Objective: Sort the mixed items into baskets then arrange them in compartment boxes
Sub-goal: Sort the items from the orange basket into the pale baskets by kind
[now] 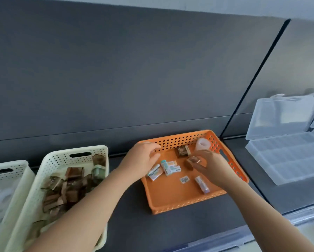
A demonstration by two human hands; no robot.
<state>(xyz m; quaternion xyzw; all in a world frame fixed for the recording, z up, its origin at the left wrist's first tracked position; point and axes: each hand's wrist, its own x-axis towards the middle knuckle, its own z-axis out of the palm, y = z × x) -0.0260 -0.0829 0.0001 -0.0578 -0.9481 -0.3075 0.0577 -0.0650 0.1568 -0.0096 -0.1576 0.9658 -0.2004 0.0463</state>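
With my left hand point(141, 159) loose and empty, my right hand's point(211, 167) slight fingertip grip on the brown box point(193, 161) could slip, dropping it into the orange basket point(189, 206).

We face a dark grey wall panel point(116, 70) rising from the matt dark worktop's point(134, 226) far edge; a black seam point(258, 70) divides it near the right. The light is soft and even.

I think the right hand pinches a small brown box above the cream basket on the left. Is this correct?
Not quite. In the head view, the fingers of the right hand pinch the small brown box above the orange basket, not above the cream basket, which sits further left and holds other brown items.
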